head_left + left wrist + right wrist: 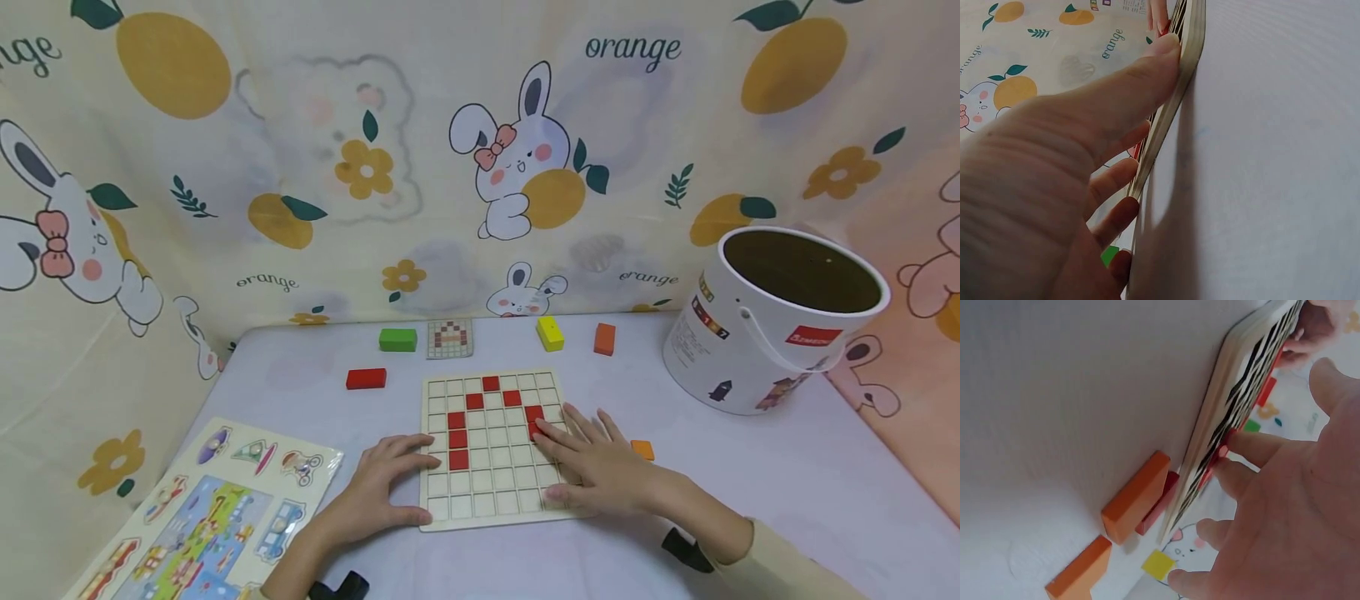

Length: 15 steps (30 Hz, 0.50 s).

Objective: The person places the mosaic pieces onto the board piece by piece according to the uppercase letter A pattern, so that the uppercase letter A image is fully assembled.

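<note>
Seen from above, a person sits at a pale table with a wooden grid board lying flat just in front of them. Red blocks fill some of its square cells in a stepped line that rises to a peak near the far edge. The left hand rests against the board's left edge, fingers relaxed and lying partly on the frame, thumb pressed along the near side; it grips nothing. The right hand lies flat and spread over the board's right side, its fingertips touching the red block in the lowest filled cell on that side.

Loose blocks lie around the board: a red one and a green one beyond its left corner, a yellow one and an orange one farther back, and another orange one just beside the right hand. A small pattern card lies between the green and yellow blocks. A white bucket stands open at the right, and a picture puzzle board lies at the left.

The likely risk is that the pressed block sits crooked and jams in its cell. A sideways push from the broad right palm could also nudge neighbouring blocks loose, or slide the whole board if the left hand's light brace gives way. The orange block near the wrist could be knocked away.
</note>
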### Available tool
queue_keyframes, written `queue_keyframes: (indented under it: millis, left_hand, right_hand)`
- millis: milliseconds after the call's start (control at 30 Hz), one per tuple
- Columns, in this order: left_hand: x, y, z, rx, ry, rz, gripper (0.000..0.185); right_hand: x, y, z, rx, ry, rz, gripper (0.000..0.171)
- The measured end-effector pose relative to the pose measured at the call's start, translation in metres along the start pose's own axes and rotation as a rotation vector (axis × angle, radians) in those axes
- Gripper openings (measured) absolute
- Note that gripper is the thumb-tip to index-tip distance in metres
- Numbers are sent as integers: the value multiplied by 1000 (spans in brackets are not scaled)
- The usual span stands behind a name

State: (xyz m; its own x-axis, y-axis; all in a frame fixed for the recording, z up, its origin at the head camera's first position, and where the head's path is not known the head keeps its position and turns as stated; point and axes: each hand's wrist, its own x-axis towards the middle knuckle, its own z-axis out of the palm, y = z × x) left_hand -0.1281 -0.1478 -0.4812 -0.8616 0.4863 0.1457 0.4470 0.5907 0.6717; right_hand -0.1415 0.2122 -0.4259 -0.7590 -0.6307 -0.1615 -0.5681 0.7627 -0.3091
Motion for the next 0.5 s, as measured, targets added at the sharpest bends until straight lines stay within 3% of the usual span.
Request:
queue_keyframes:
  millis: [267,500]
  left_hand:
    - [-1,0,0,-5,2,-8,62]
    - [0,0,0,-5,-8,-21,62]
  right_hand:
    - [-2,5,-6,38,23,-14,74]
    - [-14,35,-11,284,239,38,59]
